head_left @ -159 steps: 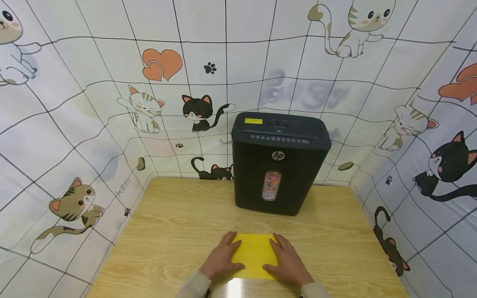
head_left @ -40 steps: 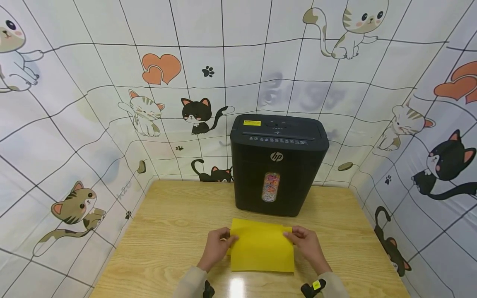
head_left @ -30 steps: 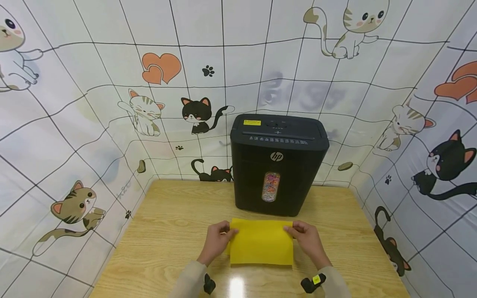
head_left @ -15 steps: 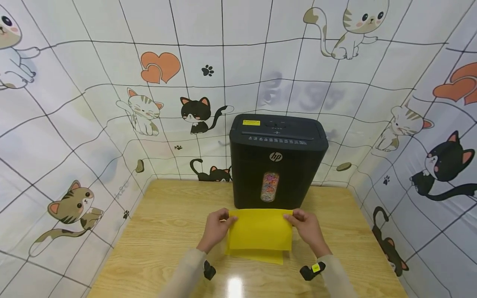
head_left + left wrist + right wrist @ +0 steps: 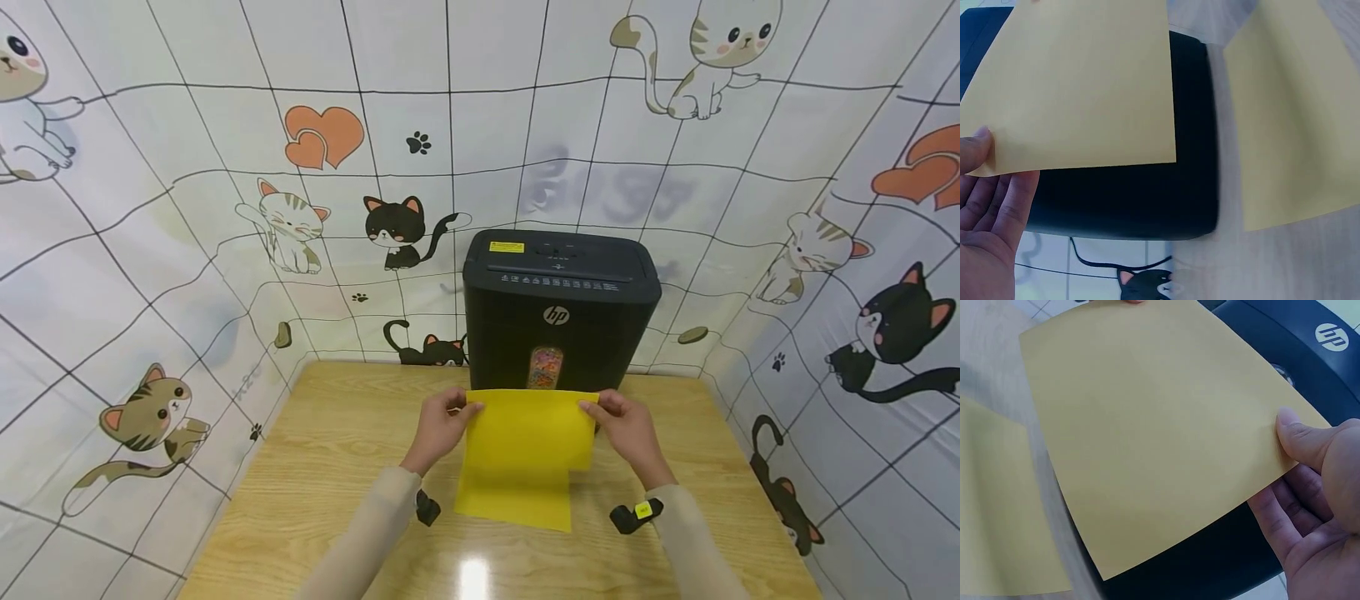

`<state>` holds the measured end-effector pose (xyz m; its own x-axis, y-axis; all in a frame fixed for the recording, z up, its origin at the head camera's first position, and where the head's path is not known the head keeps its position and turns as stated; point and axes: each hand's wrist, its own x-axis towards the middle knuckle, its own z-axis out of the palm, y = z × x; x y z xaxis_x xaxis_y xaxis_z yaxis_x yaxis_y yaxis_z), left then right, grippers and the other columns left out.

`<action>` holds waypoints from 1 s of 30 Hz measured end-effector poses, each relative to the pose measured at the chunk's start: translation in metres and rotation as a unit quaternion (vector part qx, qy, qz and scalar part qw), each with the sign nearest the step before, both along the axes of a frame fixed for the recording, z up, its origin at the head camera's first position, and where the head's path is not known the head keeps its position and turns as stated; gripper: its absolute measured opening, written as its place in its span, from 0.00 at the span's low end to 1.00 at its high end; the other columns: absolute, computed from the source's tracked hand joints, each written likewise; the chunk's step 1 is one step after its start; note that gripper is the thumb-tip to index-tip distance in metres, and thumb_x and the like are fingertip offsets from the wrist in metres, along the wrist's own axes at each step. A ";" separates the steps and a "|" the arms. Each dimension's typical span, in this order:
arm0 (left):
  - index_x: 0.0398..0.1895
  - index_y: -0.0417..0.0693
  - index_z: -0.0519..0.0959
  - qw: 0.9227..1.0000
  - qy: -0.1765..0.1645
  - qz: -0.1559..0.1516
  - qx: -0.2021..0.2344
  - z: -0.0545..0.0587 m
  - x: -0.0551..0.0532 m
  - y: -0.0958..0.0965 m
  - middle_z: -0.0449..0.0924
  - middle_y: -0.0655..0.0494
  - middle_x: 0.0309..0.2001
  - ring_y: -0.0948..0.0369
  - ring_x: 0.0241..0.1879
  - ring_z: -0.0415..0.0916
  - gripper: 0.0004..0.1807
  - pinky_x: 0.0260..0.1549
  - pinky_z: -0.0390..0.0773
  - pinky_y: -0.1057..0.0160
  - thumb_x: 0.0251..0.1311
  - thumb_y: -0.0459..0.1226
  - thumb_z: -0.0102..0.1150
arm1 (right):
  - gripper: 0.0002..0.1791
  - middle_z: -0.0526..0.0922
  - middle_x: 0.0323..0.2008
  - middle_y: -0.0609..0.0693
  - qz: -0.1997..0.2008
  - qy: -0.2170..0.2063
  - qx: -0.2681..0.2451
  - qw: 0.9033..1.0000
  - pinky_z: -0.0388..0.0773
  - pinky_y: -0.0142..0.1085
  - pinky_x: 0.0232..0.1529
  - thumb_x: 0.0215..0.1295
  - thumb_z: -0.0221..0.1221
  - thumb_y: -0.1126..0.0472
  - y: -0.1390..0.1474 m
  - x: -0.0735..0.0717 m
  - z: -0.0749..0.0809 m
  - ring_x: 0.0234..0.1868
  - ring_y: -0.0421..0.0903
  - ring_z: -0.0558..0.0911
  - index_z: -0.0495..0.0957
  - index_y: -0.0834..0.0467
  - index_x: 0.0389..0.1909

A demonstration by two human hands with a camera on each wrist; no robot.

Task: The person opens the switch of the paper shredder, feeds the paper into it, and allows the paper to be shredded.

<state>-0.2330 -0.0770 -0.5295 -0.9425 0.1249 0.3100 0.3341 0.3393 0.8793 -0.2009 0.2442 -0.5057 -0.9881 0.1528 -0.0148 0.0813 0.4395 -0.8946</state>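
Observation:
A yellow sheet of paper is stretched between both hands, in front of the shredder's lower body. My left hand pinches its upper left corner, thumb on the near face; the left wrist view shows that thumb on the paper. At the upper right corner, my right hand pinches it the same way, fingers behind. A second yellow sheet lies on the table below, partly covered by the raised one in the head view; both wrist views show it apart from the held sheet.
A black HP paper shredder stands at the back of the wooden table, with coloured shreds behind its window. A cloth wall printed with cats encloses the table at the back and sides.
Earlier both hands lay on the yellow paper on the table. Since then they have gripped the top sheet and raised it away toward the shredder, uncovering more of the second sheet.

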 end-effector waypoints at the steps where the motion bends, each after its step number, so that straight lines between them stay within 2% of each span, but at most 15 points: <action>1: 0.34 0.49 0.86 1.000 0.001 0.002 -0.002 0.003 -0.002 0.001 0.87 0.54 0.34 0.62 0.35 0.81 0.05 0.38 0.84 0.66 0.65 0.39 0.69 | 0.22 0.88 0.42 0.52 0.000 0.004 -0.002 1.000 0.80 0.38 0.43 0.67 0.65 0.40 0.001 -0.001 0.002 0.43 0.54 0.79 0.83 0.56 0.43; 5: 0.37 0.48 0.87 1.000 0.002 0.004 -0.009 0.013 -0.008 0.004 0.87 0.54 0.35 0.62 0.36 0.82 0.06 0.41 0.85 0.61 0.65 0.41 0.69 | 0.22 0.88 0.40 0.51 0.003 0.020 -0.004 1.000 0.78 0.39 0.43 0.67 0.66 0.41 0.004 -0.003 0.010 0.44 0.58 0.78 0.82 0.57 0.41; 10: 0.34 0.49 0.83 1.000 0.010 -0.002 -0.015 0.026 -0.016 0.007 0.86 0.54 0.34 0.61 0.37 0.82 0.08 0.43 0.85 0.57 0.66 0.42 0.68 | 0.23 0.86 0.38 0.49 -0.006 0.036 0.010 0.999 0.77 0.34 0.42 0.65 0.66 0.39 0.008 -0.009 0.019 0.41 0.51 0.77 0.82 0.56 0.40; 14: 0.30 0.48 0.80 0.999 0.032 -0.010 -0.019 0.037 -0.023 0.009 0.84 0.54 0.32 0.61 0.36 0.80 0.10 0.40 0.84 0.60 0.66 0.41 0.69 | 0.25 0.83 0.36 0.49 -0.013 0.042 0.021 0.999 0.73 0.35 0.37 0.65 0.66 0.37 0.011 -0.012 0.029 0.39 0.49 0.74 0.80 0.56 0.40; 20: 0.29 0.48 0.80 0.998 0.064 -0.021 -0.005 0.053 -0.032 0.013 0.85 0.54 0.31 0.62 0.32 0.79 0.09 0.35 0.82 0.64 0.65 0.39 0.69 | 0.26 0.82 0.34 0.46 -0.021 0.049 0.030 0.998 0.70 0.36 0.35 0.64 0.65 0.35 0.014 -0.016 0.047 0.39 0.49 0.73 0.79 0.56 0.41; 25: 0.27 0.47 0.78 0.996 0.087 -0.023 -0.010 0.066 -0.037 0.015 0.80 0.54 0.25 0.61 0.26 0.71 0.12 0.29 0.74 0.67 0.65 0.39 0.69 | 0.24 0.82 0.33 0.51 -0.015 0.070 0.025 0.997 0.68 0.36 0.34 0.66 0.66 0.38 0.014 -0.017 0.059 0.37 0.48 0.72 0.79 0.57 0.38; 30: 0.27 0.48 0.78 0.994 0.105 -0.017 -0.017 0.079 -0.040 0.015 0.76 0.55 0.22 0.61 0.21 0.65 0.12 0.27 0.65 0.66 0.65 0.38 0.69 | 0.23 0.84 0.33 0.46 -0.013 0.090 0.017 0.996 0.72 0.34 0.36 0.66 0.66 0.40 0.014 -0.018 0.071 0.37 0.46 0.74 0.80 0.58 0.38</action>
